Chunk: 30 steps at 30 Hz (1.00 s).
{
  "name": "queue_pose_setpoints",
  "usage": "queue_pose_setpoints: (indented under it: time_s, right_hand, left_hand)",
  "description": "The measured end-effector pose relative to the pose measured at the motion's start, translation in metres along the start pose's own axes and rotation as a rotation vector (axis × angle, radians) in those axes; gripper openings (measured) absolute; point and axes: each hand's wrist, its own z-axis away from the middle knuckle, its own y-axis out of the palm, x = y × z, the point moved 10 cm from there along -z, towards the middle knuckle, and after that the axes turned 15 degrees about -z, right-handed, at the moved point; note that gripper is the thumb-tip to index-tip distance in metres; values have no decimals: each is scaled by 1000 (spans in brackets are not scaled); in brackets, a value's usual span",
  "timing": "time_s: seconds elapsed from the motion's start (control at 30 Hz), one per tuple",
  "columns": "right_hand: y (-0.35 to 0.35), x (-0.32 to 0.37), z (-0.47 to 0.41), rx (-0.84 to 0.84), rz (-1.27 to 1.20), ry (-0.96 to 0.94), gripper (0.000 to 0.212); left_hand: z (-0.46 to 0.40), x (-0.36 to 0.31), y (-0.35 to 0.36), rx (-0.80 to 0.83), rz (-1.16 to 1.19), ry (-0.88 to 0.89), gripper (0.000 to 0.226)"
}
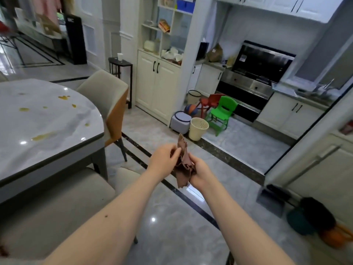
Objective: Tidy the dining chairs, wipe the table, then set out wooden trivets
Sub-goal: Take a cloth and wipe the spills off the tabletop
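A crumpled brown cloth hangs in the air between my hands, over the tiled floor. My left hand pinches its upper edge, and my right hand grips its lower bunched part. To the left stands the marble dining table, its top marked with several yellow-brown spills. One beige and orange dining chair sits at the table's far right side. Another beige chair stands below me at the near edge. No wooden trivets are in view.
A cream bin, a grey stool and small green and red plastic chairs stand by the kitchen step. White cabinets line the back wall. Dark round stools lie on the floor at right.
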Motion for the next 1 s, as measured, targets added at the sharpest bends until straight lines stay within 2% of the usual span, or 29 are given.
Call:
queue_pose_setpoints:
  time_s: [0.1, 0.3, 0.5, 0.63, 0.77, 0.87, 1.0]
  right_hand:
    - [-17, 27, -29, -6, -43, 8, 39]
    - [-21, 96, -102, 51, 57, -21, 33]
    - [-39, 157, -171, -4, 219, -71, 16]
    - [-17, 178, -220, 20, 300, -79, 28]
    - [26, 185, -273, 90, 296, -48, 25]
    - [73, 180, -312, 184, 292, 48, 25]
    - [139, 166, -350, 340, 400, 178, 34]
  left_hand:
    - [-33, -3, 32, 66, 130, -85, 30]
    - [-127, 7, 97, 94, 366, -237, 24]
    - [-191, 5, 129, 100, 419, -352, 10]
    - [-224, 38, 119, -7, 423, -510, 16]
    - [-247, 90, 104, -127, 435, -672, 15]
    - [-259, 133, 81, -260, 385, -822, 10]
    - [-258, 176, 44, -422, 318, -950, 23]
